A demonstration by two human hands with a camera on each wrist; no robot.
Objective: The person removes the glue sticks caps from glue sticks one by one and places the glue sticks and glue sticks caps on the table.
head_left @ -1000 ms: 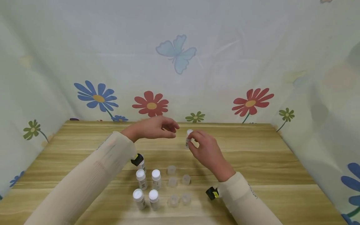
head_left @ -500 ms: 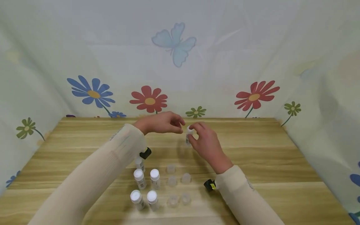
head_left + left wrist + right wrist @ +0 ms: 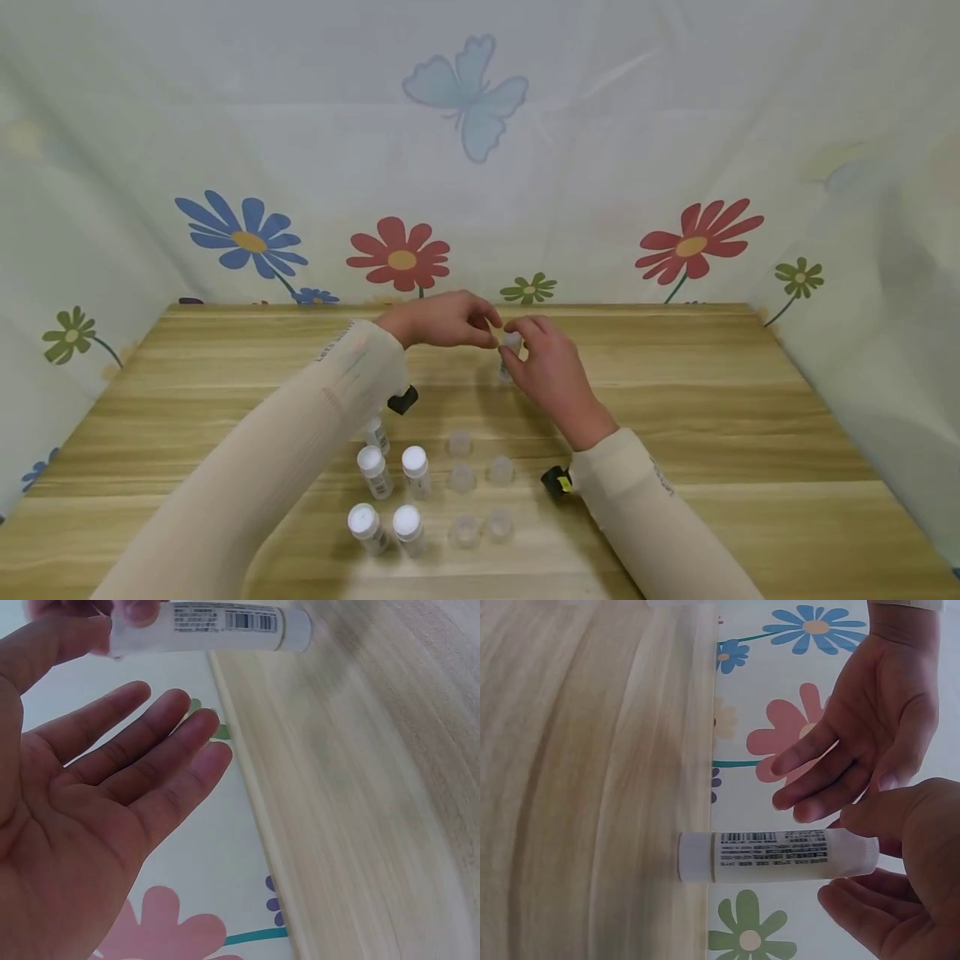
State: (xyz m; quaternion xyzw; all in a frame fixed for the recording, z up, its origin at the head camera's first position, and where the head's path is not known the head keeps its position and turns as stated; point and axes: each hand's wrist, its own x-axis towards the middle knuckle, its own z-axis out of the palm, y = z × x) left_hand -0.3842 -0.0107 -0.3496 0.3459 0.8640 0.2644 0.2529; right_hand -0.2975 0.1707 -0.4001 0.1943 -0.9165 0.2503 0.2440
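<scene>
My right hand (image 3: 551, 367) pinches a white tube with a barcode label, a glue stick (image 3: 772, 856) by its look, near its translucent ribbed end. The tube stands upright over the far part of the table. From the left comes my left hand (image 3: 450, 319), palm showing in the left wrist view and fingers loosely extended. One of its digits is at the tube's end; whether it presses there I cannot tell. Closer to me, several similar glue sticks (image 3: 374, 472) stand with white ends up. To their right sit several small translucent caps (image 3: 462, 477).
A wooden table (image 3: 675, 433) lies under everything. Behind it and at both sides hangs a pale curtain (image 3: 585, 192) printed with flowers and a butterfly. Dark devices are strapped at the left wrist (image 3: 402, 400) and right wrist (image 3: 557, 482).
My left hand has moved right, closing the gap to the glue stick and my right hand. My right hand still holds the glue stick in nearly the same place. The head view has tilted slightly down.
</scene>
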